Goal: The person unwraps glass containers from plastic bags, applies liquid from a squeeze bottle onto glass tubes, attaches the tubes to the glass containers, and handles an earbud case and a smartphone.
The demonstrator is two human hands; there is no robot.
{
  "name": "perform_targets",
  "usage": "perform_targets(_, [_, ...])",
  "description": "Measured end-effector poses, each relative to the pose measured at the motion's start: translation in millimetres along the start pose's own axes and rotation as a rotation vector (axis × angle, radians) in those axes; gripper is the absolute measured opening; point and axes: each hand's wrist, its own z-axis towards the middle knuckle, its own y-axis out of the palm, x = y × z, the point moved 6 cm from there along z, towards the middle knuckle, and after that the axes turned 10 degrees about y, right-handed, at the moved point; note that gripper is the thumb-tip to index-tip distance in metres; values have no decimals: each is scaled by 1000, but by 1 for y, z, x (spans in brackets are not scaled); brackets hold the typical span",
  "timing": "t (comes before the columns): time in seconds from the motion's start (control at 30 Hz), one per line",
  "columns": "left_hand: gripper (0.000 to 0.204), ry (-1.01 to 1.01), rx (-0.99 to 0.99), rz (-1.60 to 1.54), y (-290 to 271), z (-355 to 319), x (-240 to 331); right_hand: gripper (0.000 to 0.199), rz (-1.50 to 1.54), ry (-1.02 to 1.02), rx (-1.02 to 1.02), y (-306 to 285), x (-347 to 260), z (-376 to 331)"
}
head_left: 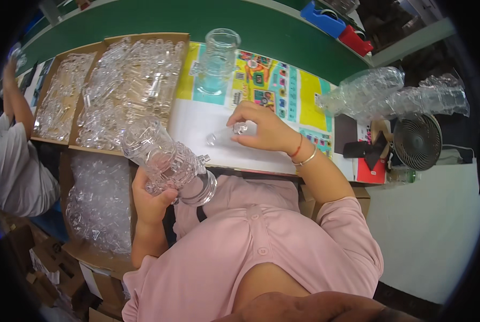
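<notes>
My left hand [153, 197] is wrapped round a large clear glass vessel [167, 161] with a wide ringed body and a short side stub. It is tilted over the table's front edge, above my lap. My right hand [264, 129] pinches a small clear glass tube [224, 135] with a knobbed end, just above the white part of the table mat [191, 129]. The tube's far end points toward the vessel, apart from it. A second clear glass cylinder [218, 61] stands upright at the back of the mat.
Cardboard trays of small clear glass pieces [135, 80] lie at the left, above a box of clear plastic-looking pieces [100, 198]. At right are plastic-wrapped items [395, 94], a black fan [418, 142] and tape dispensers [325, 19]. A co-worker's arm [19, 104] shows far left.
</notes>
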Motion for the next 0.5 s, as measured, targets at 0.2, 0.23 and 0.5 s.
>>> perform_targets(0.2, [83,1,-233,56,58,4,13,34,852,77,-27,-12,-8,-63])
perform_targets(0.23, [83,0,-243,49,64,4,12,34,846,81,-16,-13,-9,-72])
perform_targets(0.5, [73,-32,-438,37,119,-6,13,44,437,94,44,-24,-21,-115])
